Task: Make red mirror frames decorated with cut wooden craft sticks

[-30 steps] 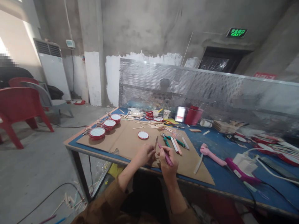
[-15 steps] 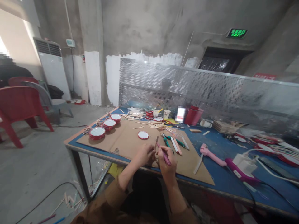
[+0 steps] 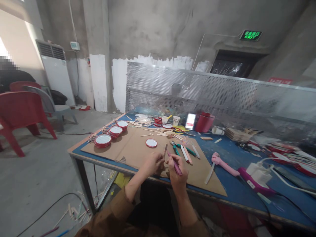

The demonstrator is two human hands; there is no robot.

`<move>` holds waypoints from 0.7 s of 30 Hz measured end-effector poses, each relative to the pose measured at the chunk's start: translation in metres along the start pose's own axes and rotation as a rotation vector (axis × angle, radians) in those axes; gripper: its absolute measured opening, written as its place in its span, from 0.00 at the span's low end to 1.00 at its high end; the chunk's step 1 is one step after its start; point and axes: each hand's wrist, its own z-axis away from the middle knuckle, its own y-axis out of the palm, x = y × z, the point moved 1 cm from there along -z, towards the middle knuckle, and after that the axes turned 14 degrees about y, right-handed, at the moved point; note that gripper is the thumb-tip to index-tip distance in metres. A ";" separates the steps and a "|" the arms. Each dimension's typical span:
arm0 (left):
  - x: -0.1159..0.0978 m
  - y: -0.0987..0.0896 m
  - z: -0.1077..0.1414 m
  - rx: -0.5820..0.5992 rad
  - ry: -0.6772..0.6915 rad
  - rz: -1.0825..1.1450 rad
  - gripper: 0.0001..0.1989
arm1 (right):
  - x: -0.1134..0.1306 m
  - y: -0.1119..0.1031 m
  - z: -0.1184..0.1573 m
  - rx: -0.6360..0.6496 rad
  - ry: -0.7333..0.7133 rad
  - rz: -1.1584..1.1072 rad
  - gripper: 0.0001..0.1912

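My left hand (image 3: 153, 163) is closed on a thin flat wooden stick (image 3: 165, 149), which points up from the fingers. In my right hand (image 3: 179, 177) is a purple marker pen (image 3: 177, 168), its tip close to the stick; I cannot tell whether they touch. Both hands are above the cardboard sheet (image 3: 133, 151) near the table's front edge. Just beyond them lies a small red-rimmed white drum (image 3: 151, 143). Right of the hands are green-handled pliers (image 3: 175, 149), a white marker (image 3: 184, 153) and a pinkish pen-like stick (image 3: 189, 154).
Several red drums with sticks (image 3: 103, 141) line the left side. Loose wooden sticks (image 3: 163, 132) and paper cups (image 3: 176, 120) lie behind. At right are a pink glue gun (image 3: 225, 164), a purple power strip (image 3: 255, 184) and cables. A perforated metal panel (image 3: 217, 89) borders the back.
My right hand and the marker have shifted slightly right, a little away from the stick. The left hand has barely moved, still holding the stick.
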 end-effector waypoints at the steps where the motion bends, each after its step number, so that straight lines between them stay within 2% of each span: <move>1: 0.000 0.000 0.000 0.003 -0.002 0.007 0.09 | 0.000 0.000 0.000 0.019 -0.004 -0.003 0.10; 9: -0.001 -0.001 0.000 -0.003 0.007 0.009 0.09 | 0.000 0.001 0.001 0.029 0.037 -0.023 0.10; 21: -0.002 -0.001 0.001 -0.013 -0.003 0.036 0.08 | 0.006 0.000 0.001 0.021 0.013 -0.003 0.09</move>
